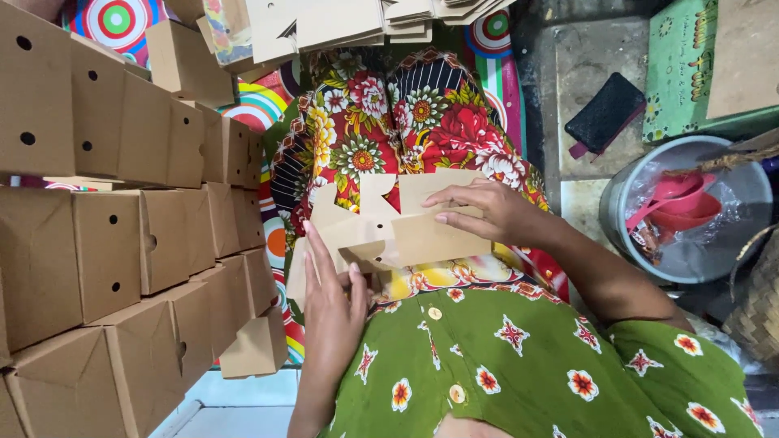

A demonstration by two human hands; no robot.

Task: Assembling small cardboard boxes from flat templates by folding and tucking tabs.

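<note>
Green flowered blouse (519, 365) nearest; left hand (333, 304) and right hand (487, 212) both pinch the flat cardboard box blank (398, 231). Crease firmly along scores. Folded boxes (122, 243) stacked left.

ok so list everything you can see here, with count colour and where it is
flat cardboard box blank: one, brown, held over the lap
folded cardboard boxes: many, brown with round holes, stacked at left
flat cardboard blanks: a pile, brown, top centre
black pouch: one, upper right on the floor
bucket: one, grey, lined with clear plastic, right
scoops: red and pink, inside the bucket
woven basket: one, tan, right edge
left hand: on the blank's lower left part
right hand: fingers on the blank's right part
</note>
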